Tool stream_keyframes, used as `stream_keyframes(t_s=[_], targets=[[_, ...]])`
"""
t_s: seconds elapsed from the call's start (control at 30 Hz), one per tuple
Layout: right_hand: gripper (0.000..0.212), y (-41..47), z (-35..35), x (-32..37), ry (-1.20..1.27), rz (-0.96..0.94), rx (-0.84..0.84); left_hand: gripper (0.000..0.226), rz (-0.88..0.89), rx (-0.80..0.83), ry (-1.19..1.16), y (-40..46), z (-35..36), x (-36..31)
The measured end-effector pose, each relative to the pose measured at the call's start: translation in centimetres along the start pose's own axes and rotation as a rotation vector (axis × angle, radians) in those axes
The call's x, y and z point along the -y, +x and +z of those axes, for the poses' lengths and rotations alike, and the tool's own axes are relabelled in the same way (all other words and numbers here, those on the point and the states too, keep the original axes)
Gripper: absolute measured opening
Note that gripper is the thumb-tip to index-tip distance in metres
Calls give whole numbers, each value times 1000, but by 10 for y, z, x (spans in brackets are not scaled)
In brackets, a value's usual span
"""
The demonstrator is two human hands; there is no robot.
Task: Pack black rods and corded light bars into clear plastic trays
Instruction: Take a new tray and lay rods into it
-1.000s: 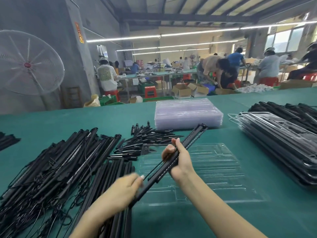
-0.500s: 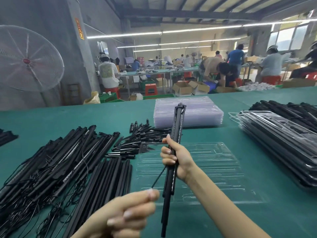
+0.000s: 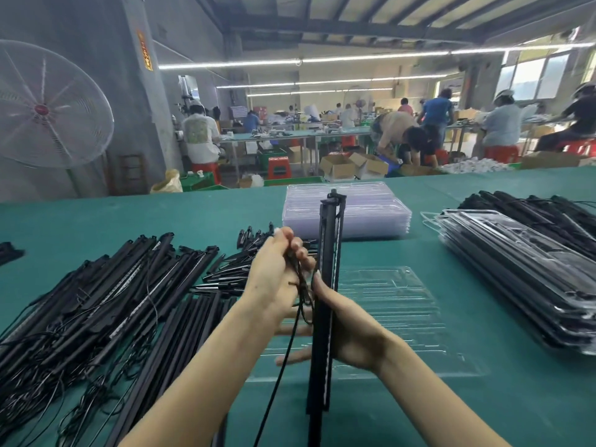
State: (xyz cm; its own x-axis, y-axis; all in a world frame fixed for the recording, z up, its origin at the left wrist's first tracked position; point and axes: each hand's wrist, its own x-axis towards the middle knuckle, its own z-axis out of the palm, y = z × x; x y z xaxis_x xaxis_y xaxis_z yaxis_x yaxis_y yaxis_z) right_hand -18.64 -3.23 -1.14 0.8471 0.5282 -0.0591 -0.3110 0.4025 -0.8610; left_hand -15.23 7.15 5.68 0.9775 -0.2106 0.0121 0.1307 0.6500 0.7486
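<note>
The light bar (image 3: 327,285), a long slim black bar with a pale strip down one face, stands upright at the centre of view, above the green table (image 3: 225,214). The right hand (image 3: 348,330) holds its middle, thumb pressed to the bar; its fingers behind are blurred. The left hand (image 3: 277,272), at 9 o'clock from the bar, has its fingers curled round the thin black cord (image 3: 301,295), which trails down toward 6 o'clock.

One clear plastic tray (image 3: 403,317), ribbed and moulded, lies flat behind the hands with nothing in it. At 12 o'clock sits one stack of empty clear trays (image 3: 371,214). At 3 o'clock, a stack of filled trays (image 3: 516,269) holds black bars; I cannot count them. At 9 o'clock sprawls a heap of corded bars (image 3: 96,301), with plain black rods (image 3: 193,324) beside it.
</note>
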Motion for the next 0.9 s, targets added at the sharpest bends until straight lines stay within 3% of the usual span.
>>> stream_keyframes(t_s=[0.1, 0.17, 0.33, 0.4, 0.5, 0.7, 0.8, 0.9], targets=[[47, -7, 4, -10, 85, 38, 186, 33, 61, -48, 46, 18, -4, -5], [46, -10, 6, -6, -4, 33, 204, 31, 12, 4, 145, 22, -14, -8], [24, -12, -7, 13, -244, -24, -83, 41, -317, 411, 606, 7, -63, -26], [23, -11, -15, 14, -252, -19, -146, 43, -354, 415, 739, -3, -84, -29], [28, -4, -21, 10, -266, -34, -226, 47, -360, 420, 1149, -19, -100, -24], [33, 13, -17, 10, -343, -122, -390, 45, -628, 764, 1565, -39, -89, 10], [30, 17, -17, 19, -395, -220, -508, 26, -758, 910, 1511, -42, -89, 17], [23, 19, -18, 27, -479, -344, -618, 26, -827, 893, 1363, -45, -86, 20]])
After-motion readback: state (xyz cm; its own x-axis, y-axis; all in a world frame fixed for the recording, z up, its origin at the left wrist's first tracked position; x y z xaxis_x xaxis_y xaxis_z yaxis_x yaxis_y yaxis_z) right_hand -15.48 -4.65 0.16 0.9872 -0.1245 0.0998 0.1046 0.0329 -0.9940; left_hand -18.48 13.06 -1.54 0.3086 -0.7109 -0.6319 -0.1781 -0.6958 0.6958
